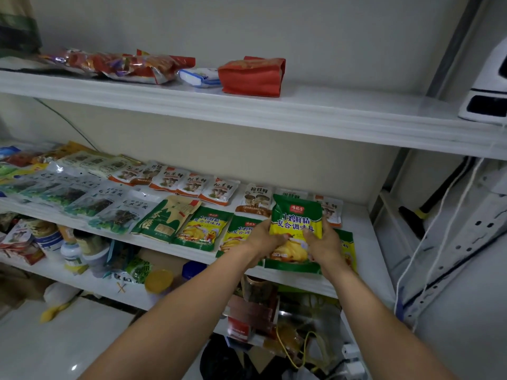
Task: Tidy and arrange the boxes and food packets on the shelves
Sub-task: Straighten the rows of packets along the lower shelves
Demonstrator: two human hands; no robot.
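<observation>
A green and yellow seasoning packet (296, 215) is held tilted up over the right end of the middle shelf (356, 259). My left hand (264, 238) grips its left edge and my right hand (322, 242) grips its right edge, thumbs on the front. Two matching packets (203, 229) lie flat to its left, and another packet (347, 248) peeks out under my right hand. White mushroom packets (192, 183) form a row behind, with clear packets of dark dried food (90, 198) further left.
The top shelf (329, 111) carries red snack bags (123, 64), a white and blue pack (200, 76) and a red bag (252, 75). A white appliance (488, 86) sits at its right end. Jars and cans (74, 248) crowd the lower shelf; cables hang at right.
</observation>
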